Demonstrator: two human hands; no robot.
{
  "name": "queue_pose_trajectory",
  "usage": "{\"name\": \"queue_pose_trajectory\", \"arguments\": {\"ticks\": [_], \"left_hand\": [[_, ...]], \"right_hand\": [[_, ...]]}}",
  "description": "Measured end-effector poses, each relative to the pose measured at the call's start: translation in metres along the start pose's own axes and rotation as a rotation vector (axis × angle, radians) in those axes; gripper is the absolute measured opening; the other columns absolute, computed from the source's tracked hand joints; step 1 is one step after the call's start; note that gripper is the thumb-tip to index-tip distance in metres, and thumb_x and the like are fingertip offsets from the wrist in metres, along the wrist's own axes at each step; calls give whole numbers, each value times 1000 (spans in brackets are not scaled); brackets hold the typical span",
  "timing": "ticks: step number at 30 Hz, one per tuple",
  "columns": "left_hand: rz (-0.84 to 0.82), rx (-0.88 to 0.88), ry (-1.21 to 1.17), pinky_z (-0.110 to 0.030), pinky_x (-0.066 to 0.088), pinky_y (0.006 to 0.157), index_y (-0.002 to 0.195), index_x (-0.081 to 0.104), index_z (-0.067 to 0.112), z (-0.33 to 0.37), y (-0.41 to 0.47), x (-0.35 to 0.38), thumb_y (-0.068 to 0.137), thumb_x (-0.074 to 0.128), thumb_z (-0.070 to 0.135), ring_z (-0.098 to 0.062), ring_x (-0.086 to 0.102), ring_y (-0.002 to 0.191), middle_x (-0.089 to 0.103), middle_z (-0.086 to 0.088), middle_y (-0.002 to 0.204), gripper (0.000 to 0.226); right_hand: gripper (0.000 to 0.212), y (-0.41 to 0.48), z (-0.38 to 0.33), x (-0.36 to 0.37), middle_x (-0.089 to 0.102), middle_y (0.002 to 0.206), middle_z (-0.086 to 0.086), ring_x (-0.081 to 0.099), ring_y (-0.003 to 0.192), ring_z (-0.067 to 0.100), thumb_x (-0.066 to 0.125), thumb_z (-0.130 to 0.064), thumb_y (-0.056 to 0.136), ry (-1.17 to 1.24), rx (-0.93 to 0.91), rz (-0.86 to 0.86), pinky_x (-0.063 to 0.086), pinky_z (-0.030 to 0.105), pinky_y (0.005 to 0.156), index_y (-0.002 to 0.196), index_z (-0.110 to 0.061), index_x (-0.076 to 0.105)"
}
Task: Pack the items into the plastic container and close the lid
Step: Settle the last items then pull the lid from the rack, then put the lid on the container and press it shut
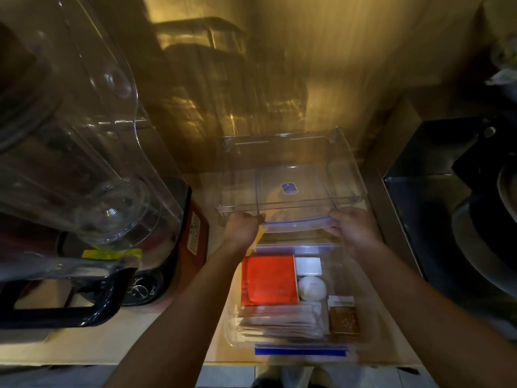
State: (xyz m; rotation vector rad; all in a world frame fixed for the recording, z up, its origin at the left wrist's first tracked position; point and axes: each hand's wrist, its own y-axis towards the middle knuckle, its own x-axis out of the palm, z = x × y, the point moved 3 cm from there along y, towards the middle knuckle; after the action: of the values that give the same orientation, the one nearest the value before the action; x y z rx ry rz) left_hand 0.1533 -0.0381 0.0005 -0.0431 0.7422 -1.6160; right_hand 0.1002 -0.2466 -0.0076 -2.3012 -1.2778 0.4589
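A clear plastic container (232, 334) with blue latches sits on the counter near its front edge. Inside lie an orange-red flat box (269, 280), a white square piece (308, 266), a white round item (312, 288), a brown packet (343, 317) and several long wrapped sticks (279, 322). The clear lid (296, 219) with a blue seal is held just beyond the container's far edge, lifted off it. My left hand (243, 228) grips the lid's left end. At the lid's right end, my right hand (351, 228) holds on.
A clear drawer-like bin (291, 166) stands just behind the lid. A large blender with a clear jug (84, 152) and black handle fills the left. A dark sink or appliance (453, 197) lies to the right. A wall rises behind.
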Motion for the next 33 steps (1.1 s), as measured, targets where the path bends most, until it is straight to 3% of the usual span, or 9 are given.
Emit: {"name": "queue_pose_trajectory", "arguments": {"ticks": [5,8,10,13,19,22,25,29,33], "left_hand": [[46,-107,-252,-26,44,52,75,61,12,1,-11,-1,91,57,17,-16,52,61,57,-5,68,17],[-24,-176,-427,-17,47,38,77,60,12,1,-15,-3,92,52,8,-15,53,53,55,-6,67,18],[-62,-152,-432,-17,50,39,77,60,12,-1,-16,-5,92,52,8,-11,57,45,55,-6,68,17],[-78,-148,-421,-23,49,49,77,59,15,-7,-18,-8,92,53,12,-13,55,54,55,-3,68,17],[-54,-185,-470,-21,53,44,84,67,12,-27,-28,-25,88,52,9,-16,57,62,59,-5,73,16],[-206,-163,-399,-30,56,58,89,74,8,-37,-48,-34,88,55,13,-19,63,69,68,-10,80,20],[-325,-58,-155,-23,49,44,94,70,6,-45,-73,-44,90,58,35,-13,59,51,65,-6,65,32],[-95,-20,0,-25,40,38,91,58,4,-65,-93,-46,93,53,37,-19,47,40,55,-13,59,33],[149,127,193,-33,43,54,94,53,8,-87,-106,-49,93,51,40,-25,54,58,59,-7,69,32]], "right_hand": [[17,-14,2,-6,68,104,17,68,97,24,59,-2,87,307,114,-2,57,26,76,103,0,64],[16,-20,6,-24,72,77,13,66,75,21,57,1,86,273,81,-44,53,28,65,99,1,65],[19,-25,11,-38,70,68,13,65,62,19,53,4,85,305,64,-72,53,25,54,102,5,63],[25,-32,21,-62,67,86,20,66,72,24,53,4,84,353,47,-119,57,35,72,106,5,63],[34,-48,28,-110,71,96,17,72,79,23,55,-5,72,348,-4,-303,61,31,69,102,-2,69],[40,-46,31,-118,60,114,25,63,99,33,53,-10,83,363,-44,-227,52,43,91,120,6,57],[56,-50,29,-108,55,112,24,54,105,37,58,-21,81,475,-125,-223,42,49,98,127,7,46],[36,-60,30,-82,64,106,14,64,93,25,51,-18,87,282,-189,-336,52,39,84,119,-1,55],[36,-56,49,-75,64,118,11,66,98,22,50,-12,92,14,-150,-346,54,37,84,128,-14,53]]}}
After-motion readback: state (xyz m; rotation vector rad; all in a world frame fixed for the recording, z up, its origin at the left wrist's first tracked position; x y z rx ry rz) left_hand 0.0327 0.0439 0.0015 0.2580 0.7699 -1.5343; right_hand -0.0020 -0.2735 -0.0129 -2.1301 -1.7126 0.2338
